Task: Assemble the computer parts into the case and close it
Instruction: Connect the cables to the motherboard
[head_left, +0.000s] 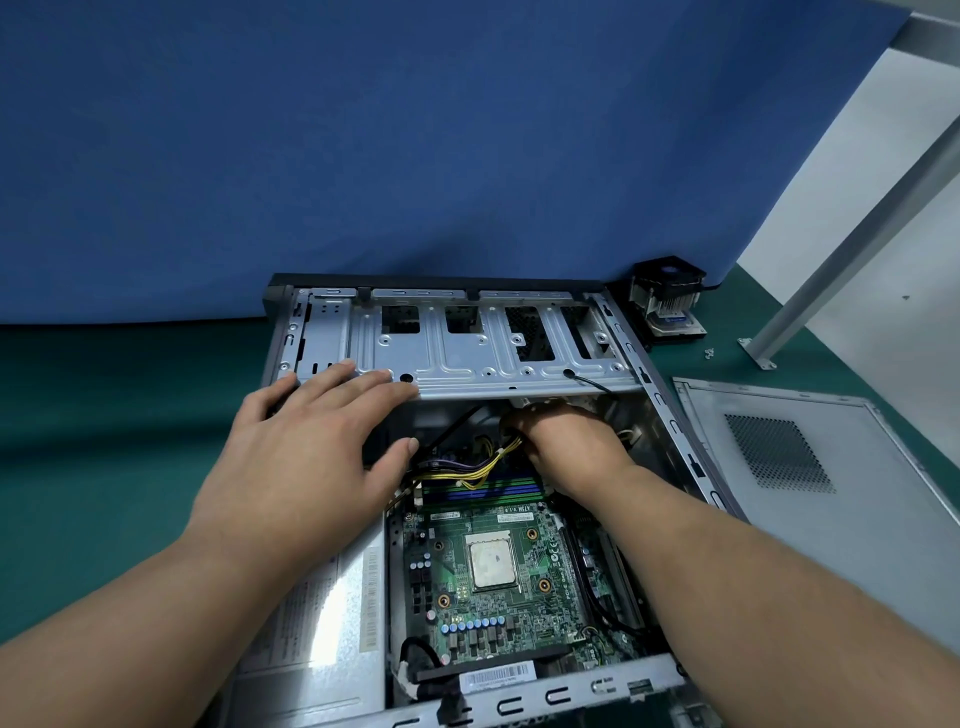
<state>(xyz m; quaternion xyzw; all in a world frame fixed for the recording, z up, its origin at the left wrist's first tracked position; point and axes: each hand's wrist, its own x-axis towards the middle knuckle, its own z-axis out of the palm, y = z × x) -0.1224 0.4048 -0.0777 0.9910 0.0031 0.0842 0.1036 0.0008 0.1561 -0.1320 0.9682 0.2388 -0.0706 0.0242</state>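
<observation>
An open computer case (670, 415) lies flat on the green mat. Inside it sits a green motherboard (498, 597) with a bare CPU (493, 564) in its socket. My left hand (311, 441) rests flat with fingers apart on the edge of the metal drive cage (467, 353). My right hand (566, 441) reaches under that cage, fingers curled around a bundle of yellow and black cables (488, 462); the fingertips are hidden. The power supply (322, 613) fills the case's left side. The grey side panel (810, 467) lies to the right of the case.
A CPU cooler with fan (667, 291) stands on a drive behind the case's right corner. Small screws (709, 353) lie on the mat near a grey table leg (852, 244). A blue partition (415, 156) closes off the back.
</observation>
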